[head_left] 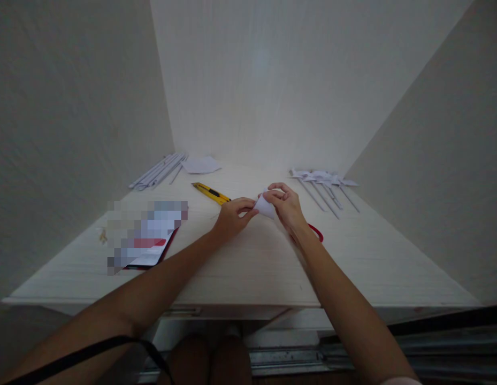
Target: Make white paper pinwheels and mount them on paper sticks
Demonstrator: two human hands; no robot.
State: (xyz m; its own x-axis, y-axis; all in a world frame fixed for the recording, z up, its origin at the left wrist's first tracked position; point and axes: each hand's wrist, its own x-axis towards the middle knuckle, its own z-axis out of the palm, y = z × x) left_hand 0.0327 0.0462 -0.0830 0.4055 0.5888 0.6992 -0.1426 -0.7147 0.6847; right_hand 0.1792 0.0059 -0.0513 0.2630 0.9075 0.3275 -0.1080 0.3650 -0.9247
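White paper, folded into a small angular piece (265,207), sits pinched between both my hands near the middle of the table (248,267), just above its pale wood-grain top. My left hand (232,215) grips its left corner with fingertips curled in, and my right hand (286,206) closes over its right side, thumb and fingers bent around the fold. Both hands are together, clamped on the same piece.

Just behind my left hand lies a yellow utility knife (211,193), slim and hard-edged, with a black slider, pointing toward the far left corner. Beneath my right wrist a thin red loop (316,231) shows on the surface; I cannot tell what it belongs to.

Toward the far right edge I see a cluster of thin grey sticks with small white paper shapes (322,184) at their far ends, fanned out. At the far left corner lies a bundle of plain rolled paper sticks (158,171), with a flat white paper sheet (201,165) beside it. Near the left edge rests a flat dark-rimmed tablet or booklet (146,240), its face blurred.
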